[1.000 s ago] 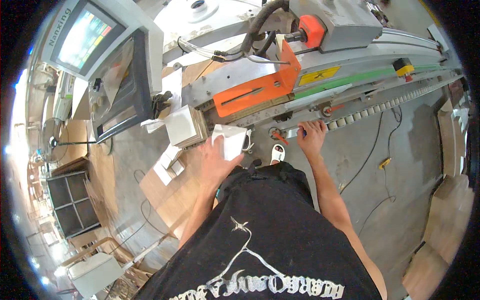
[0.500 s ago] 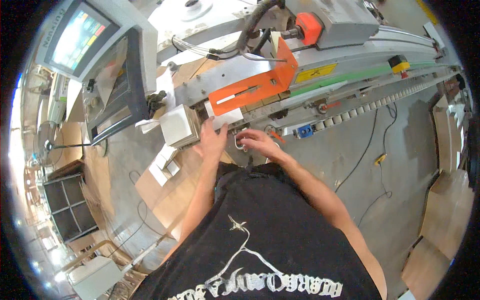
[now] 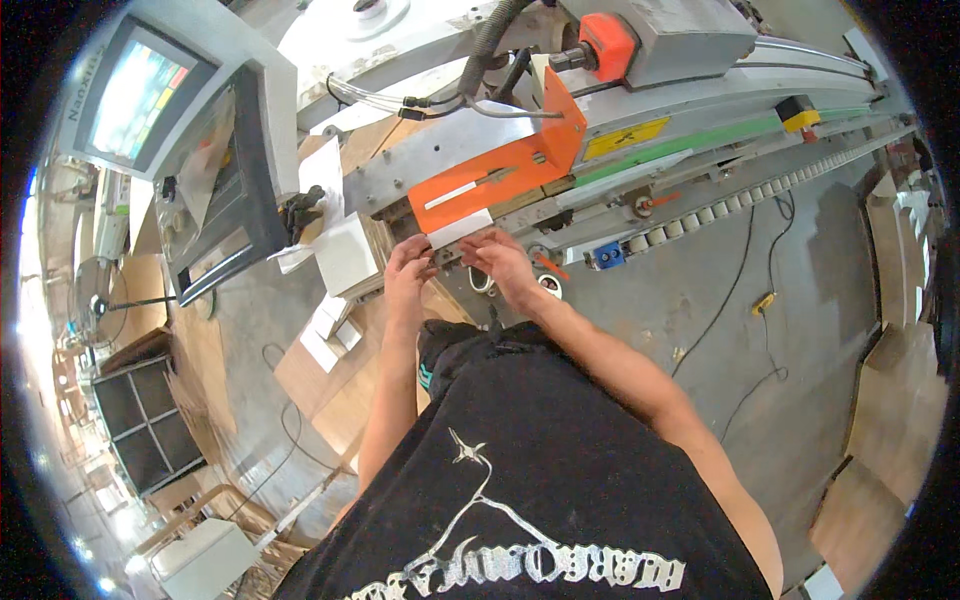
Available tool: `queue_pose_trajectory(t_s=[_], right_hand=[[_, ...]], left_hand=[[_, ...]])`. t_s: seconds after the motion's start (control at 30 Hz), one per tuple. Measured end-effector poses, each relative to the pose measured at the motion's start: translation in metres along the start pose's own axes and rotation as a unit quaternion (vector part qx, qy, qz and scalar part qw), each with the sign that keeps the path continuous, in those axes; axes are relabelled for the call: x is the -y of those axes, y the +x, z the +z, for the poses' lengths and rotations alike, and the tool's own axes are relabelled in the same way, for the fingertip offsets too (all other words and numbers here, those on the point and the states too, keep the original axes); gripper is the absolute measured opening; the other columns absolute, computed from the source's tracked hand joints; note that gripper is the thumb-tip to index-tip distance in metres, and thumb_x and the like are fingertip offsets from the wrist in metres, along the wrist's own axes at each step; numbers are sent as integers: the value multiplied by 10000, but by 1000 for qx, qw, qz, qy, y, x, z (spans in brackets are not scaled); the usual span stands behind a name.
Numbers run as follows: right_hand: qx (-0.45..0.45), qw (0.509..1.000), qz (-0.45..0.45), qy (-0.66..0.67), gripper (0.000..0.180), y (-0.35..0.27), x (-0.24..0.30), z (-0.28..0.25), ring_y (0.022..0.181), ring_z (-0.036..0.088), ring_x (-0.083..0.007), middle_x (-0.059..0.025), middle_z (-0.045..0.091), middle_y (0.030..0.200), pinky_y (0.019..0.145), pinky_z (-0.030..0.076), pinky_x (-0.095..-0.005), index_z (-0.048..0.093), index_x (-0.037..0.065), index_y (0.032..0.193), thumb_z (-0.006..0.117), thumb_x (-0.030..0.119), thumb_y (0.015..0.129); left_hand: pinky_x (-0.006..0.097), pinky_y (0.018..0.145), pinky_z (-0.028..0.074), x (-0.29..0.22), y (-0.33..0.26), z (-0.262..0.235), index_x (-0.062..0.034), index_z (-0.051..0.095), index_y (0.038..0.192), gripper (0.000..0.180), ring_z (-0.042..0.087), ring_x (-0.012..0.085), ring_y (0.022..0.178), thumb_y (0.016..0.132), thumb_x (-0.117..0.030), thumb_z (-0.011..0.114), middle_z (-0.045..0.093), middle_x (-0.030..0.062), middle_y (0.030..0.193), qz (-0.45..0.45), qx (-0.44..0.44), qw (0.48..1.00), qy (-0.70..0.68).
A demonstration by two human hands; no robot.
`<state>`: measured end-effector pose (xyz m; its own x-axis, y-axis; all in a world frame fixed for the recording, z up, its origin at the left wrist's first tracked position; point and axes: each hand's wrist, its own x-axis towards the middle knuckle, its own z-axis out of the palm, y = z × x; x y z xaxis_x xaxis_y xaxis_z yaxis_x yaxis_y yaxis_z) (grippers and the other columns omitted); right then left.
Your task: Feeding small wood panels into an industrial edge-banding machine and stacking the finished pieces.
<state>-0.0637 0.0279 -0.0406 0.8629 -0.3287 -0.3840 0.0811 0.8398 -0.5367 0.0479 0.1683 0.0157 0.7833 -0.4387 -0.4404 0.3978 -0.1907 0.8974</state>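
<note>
While we look down past our black printed shirt (image 3: pixel 520 470), both forearms run up and away from us to meet at the machine's near edge. Our left hand (image 3: pixel 408 272) has its fingers curled and pressed together on the left end of a small white panel strip (image 3: pixel 460 229); our right hand (image 3: pixel 500 262) pinches the strip's right end from below, fingertips close together. The strip lies tilted, its right end higher, touching the lower edge of the orange guard (image 3: pixel 495 170) on the machine's infeed, just beyond both hands.

Left of our left hand a stack of white pieces (image 3: pixel 345 255) rests on a wooden surface, and farther left hangs the grey control console (image 3: pixel 215 190) with its lit screen (image 3: pixel 135 90). Right of our right hand the roller track (image 3: pixel 740 200) runs off to the far right, with cables (image 3: pixel 745 290) trailing over the concrete floor (image 3: pixel 800 380) beneath it.

Beyond the guard stands the grey machine body (image 3: pixel 660 40) with an orange knob (image 3: pixel 608 42) and black hoses.

As we judge it, the danger is our fingertips: they sit right beside the guard's mouth, and a strip this short leaves little room if the feed grabs it. Being tilted, the strip could also enter crooked and jam. Those loose cables near our feet could catch a step.
</note>
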Motion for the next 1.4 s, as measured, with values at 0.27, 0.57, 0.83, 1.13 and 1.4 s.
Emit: queue_pose_trajectory(t_s=[0.27,0.57,0.83,1.13,1.4], right_hand=[[-73,995,-50,52,171,-10,25,-15,1075,617,-267,-166,629,1125,940,482,-374,499,38,991,500,50,821],[-122,983,-125,54,156,-19,70,-43,1064,622,-274,-184,639,1107,950,481,-398,487,51,965,475,50,809],[-140,969,-184,92,80,-26,107,-74,1141,588,-306,-205,583,1215,889,499,-411,439,83,916,459,34,856],[-191,956,-221,12,46,-37,166,-114,1072,616,-291,-177,573,1256,802,518,-380,465,80,922,466,63,879],[-220,640,-344,-651,92,-68,129,-140,877,625,-250,-92,669,906,875,443,-405,603,66,878,585,131,816]], left_hand=[[335,820,489,10,8,23,-67,512,1262,456,571,223,1128,823,39,449,567,72,1282,-40,78,987,-136],[380,867,477,8,18,75,-65,481,1299,460,607,258,1025,844,-4,490,475,44,1385,-91,220,948,-210],[444,922,466,14,33,135,-69,461,1285,463,611,287,1015,829,-20,520,473,52,1333,-90,318,915,-231],[378,893,504,-4,16,165,-17,505,1225,359,628,238,995,870,-65,528,567,109,1243,-111,358,927,9],[261,789,484,-61,-59,33,-22,578,1104,210,627,141,859,935,-148,580,657,80,956,64,119,978,156]])
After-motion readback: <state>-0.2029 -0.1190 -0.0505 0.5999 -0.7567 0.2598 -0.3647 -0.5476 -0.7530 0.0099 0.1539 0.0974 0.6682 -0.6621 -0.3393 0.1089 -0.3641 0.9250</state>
